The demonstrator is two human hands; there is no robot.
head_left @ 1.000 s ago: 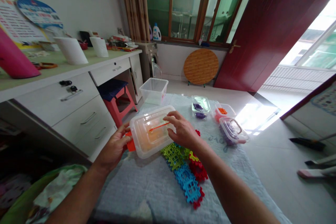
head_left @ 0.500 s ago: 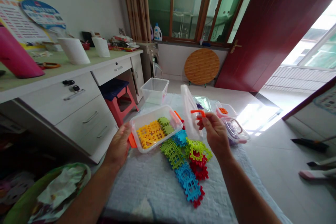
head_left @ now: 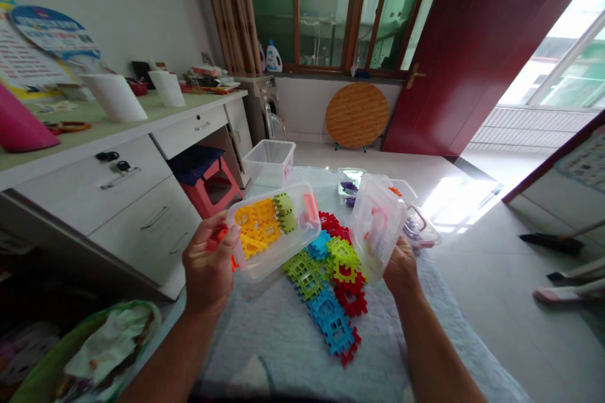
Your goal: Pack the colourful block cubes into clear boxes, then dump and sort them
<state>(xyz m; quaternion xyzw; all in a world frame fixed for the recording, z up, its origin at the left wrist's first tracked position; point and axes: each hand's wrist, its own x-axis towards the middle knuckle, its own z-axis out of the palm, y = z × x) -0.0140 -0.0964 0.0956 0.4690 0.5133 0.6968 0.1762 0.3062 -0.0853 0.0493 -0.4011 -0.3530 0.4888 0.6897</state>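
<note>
– Clear plastic box [head_left: 274,233], up off the table: which hand has it?
– The left hand [head_left: 208,264]. Its fingers are curled tight round the near short end, with the thumb on the rim beside an orange clip. The box has no lid on and is tipped so its open top faces the camera.
– What's inside?
– Yellow waffle blocks [head_left: 255,227] are heaped toward the near end. A couple of green ones [head_left: 285,211] lie behind them, all resting against the lower wall. A second orange clip [head_left: 311,211] sits at the far end.
– And the lid?
– The lid [head_left: 378,227] is in the right hand [head_left: 401,271], which is closed firmly on its lower edge. It is held nearly upright just right of the box, apart from it. An orange handle shows blurred through the plastic.
– What lies under them?
– A pale fleecy cloth [head_left: 283,340] covers the table. A run of joined blocks [head_left: 331,302] in green, blue and red lies on it, below the gap between box and lid.
– Other containers?
– An open clear tub [head_left: 270,162] stands at the far edge. To its right is a small clear tray [head_left: 350,182] with purple pieces in it. Partly hidden behind the lid are a box with orange pieces [head_left: 394,190] and a closed box [head_left: 420,230] whose purple contents show through its top.
</note>
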